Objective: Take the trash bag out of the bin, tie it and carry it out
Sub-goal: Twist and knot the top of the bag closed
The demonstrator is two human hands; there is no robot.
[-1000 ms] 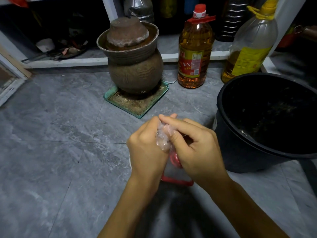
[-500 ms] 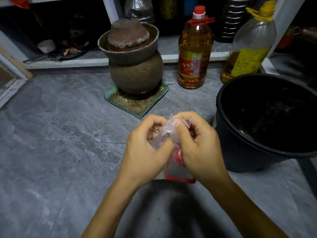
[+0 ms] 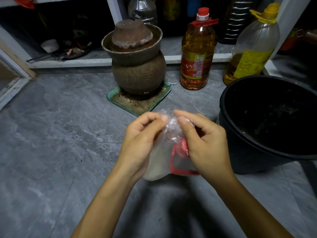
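A small clear plastic trash bag [image 3: 161, 158] hangs between my hands over the grey floor, with something red-edged and something pale inside. Its gathered top [image 3: 171, 125] is pinched between the fingertips of both hands. My left hand [image 3: 142, 140] grips the top from the left, thumb and forefinger closed on the plastic. My right hand [image 3: 204, 141] grips it from the right, thumb pressed on the crinkled film. The black bin [image 3: 243, 152] stands just right of my right hand, with no bag in it and dark inside.
A brown clay jar [image 3: 137, 66] on a green tray [image 3: 123, 102] stands behind my hands. Two oil bottles stand at the back, one with a red cap [image 3: 197, 55], one with a yellow cap [image 3: 252, 48]. A white shelf frame [image 3: 68, 62] runs along the back.
My hands have drawn slightly apart at the fingertips, and the bag's twisted top now stands up between them. The bag hangs lower and shows more of its body.
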